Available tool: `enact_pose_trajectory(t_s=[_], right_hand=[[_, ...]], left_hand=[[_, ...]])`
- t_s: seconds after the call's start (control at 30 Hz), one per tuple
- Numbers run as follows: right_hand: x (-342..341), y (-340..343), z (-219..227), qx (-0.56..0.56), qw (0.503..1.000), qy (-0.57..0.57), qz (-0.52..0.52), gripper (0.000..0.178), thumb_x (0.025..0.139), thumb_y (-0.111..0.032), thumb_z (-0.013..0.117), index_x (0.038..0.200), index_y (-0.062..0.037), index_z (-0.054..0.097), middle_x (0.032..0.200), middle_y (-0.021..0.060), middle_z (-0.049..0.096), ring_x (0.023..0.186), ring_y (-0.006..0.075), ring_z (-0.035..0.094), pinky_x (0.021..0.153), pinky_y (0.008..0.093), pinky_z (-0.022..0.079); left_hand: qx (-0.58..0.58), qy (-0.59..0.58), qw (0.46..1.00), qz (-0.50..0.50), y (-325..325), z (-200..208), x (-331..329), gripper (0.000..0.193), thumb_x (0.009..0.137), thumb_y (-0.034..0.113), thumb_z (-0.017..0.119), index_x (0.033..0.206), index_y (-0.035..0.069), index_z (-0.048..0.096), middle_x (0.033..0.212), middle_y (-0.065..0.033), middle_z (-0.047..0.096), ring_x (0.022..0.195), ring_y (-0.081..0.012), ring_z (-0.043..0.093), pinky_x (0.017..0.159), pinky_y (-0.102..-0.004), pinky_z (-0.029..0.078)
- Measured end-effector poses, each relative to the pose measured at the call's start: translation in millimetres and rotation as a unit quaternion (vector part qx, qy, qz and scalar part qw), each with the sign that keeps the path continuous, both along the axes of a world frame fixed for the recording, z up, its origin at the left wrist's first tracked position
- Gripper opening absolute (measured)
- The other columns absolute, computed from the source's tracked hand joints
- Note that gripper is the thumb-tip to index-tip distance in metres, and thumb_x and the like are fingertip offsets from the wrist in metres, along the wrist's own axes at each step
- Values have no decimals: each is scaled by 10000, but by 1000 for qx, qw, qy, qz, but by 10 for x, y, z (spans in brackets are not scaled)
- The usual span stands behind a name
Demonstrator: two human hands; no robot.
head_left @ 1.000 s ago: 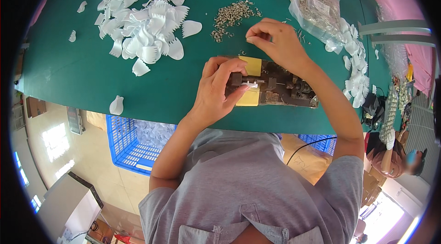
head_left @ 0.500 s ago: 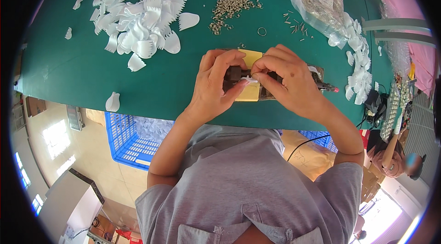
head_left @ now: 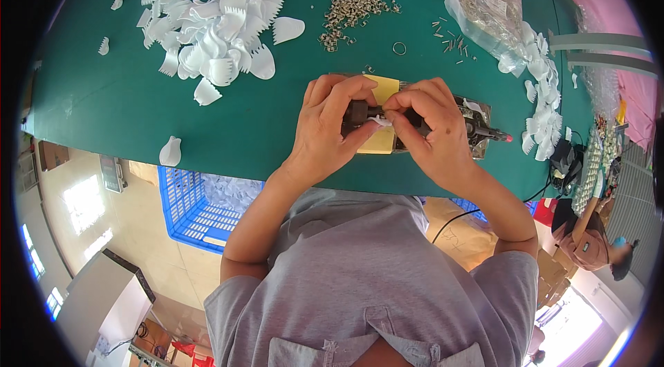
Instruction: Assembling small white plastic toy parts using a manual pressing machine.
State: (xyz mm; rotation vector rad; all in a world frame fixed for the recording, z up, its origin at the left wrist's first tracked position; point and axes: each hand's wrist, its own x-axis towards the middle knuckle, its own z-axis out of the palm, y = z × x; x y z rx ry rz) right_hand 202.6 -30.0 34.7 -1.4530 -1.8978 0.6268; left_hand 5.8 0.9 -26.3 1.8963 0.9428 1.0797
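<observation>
A small white plastic piece (head_left: pixel 380 120) sits between my hands, over a yellow strip (head_left: pixel 376 144) on a dark metal jig (head_left: pixel 482 115). My left hand (head_left: pixel 330 121) is closed on the piece from the left, thumb below it and fingers curled over a dark block of the jig. From the right, the thumb and forefinger of my right hand (head_left: pixel 437 128) pinch together at the same piece. Whatever small part may be in that pinch is hidden. To the right of my right hand, the jig's lever (head_left: pixel 492 134) sticks out with a red tip.
White toothed plastic pieces (head_left: pixel 225 39) are heaped at the far left. Small metal clips (head_left: pixel 353 14), a ring (head_left: pixel 399 48) and loose pins (head_left: pixel 454 42) lie beyond the jig. Bagged metal parts (head_left: pixel 484 11) and more white pieces (head_left: pixel 545 118) are at right. A blue crate (head_left: pixel 187 218) stands below the table's edge.
My right hand has turned slightly and its wrist has come in, uncovering more of the jig and lever. Both hands stay at the white piece. The person at right has moved slightly.
</observation>
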Motion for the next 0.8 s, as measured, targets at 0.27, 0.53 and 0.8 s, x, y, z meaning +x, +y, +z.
enact_pose_trajectory(t_s=[0.27, 0.53, 0.8], right_hand=[[164, 31, 212, -52, 998, 40, 19, 106, 902, -22, 742, 1006, -35, 727, 913, 46, 669, 864, 202, 635, 795, 336, 527], [1848, -6, 184, -66, 957, -36, -280, 119, 978, -75, 699, 1072, -28, 755, 909, 18, 737, 812, 71, 641, 783, 259, 527], [2151, -247, -145, -76, 943, -45, -321, 159, 934, -74, 739, 1086, -43, 772, 940, 20, 769, 847, 106, 692, 788, 277, 548]], left_hand=[[-23, -10, 1000, -6, -29, -23, 54, 666, 746, 17, 856, 1339, 85, 560, 1066, -32, 715, 1100, -290, 602, 959, -429, 474], [-23, 7, 1000, 10, -48, 61, 44, 671, 721, -84, 832, 1322, 63, 574, 1058, -62, 722, 1130, -309, 600, 930, -404, 518], [-50, 11, 999, 11, -76, 46, 49, 660, 730, -93, 818, 1325, 57, 577, 1036, -60, 727, 1159, -286, 586, 953, -391, 508]])
